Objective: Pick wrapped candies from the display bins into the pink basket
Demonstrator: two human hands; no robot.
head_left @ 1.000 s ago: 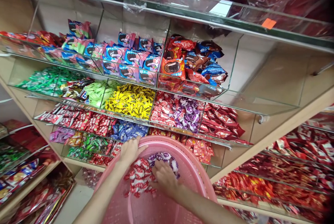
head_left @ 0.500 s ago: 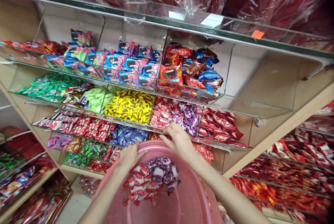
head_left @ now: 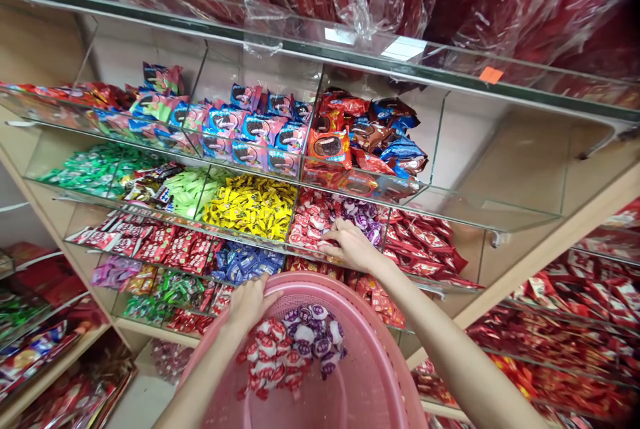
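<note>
A pink plastic basket [head_left: 373, 376] is tilted in front of me, its far rim close to the shelf. My left hand [head_left: 249, 304] is closed over that rim at the left. Inside lie red-and-white wrapped candies [head_left: 273, 359] beside purple-and-white wrapped candies [head_left: 316, 334]. Above the rim, my right hand [head_left: 354, 244] reaches over the front edge of a glass shelf bin, fingers apart and slightly bent, nothing visible in them. Near its fingertips are red-wrapped candies [head_left: 311, 214]; purple-wrapped candies [head_left: 364, 210] lie behind the hand, partly covered by it.
Yellow packets [head_left: 250, 208] fill the bin to the left, and red packets [head_left: 425, 239] the one to the right. Wrapped cookies [head_left: 257, 129] sit on the glass shelf above. The thick glass edge [head_left: 280, 42] crosses higher up. Another candy rack [head_left: 560, 322] stands at the right.
My right hand has moved up and slightly right, from just above the basket's rim to the candy bin. My left hand stays on the rim, and the basket has barely moved.
</note>
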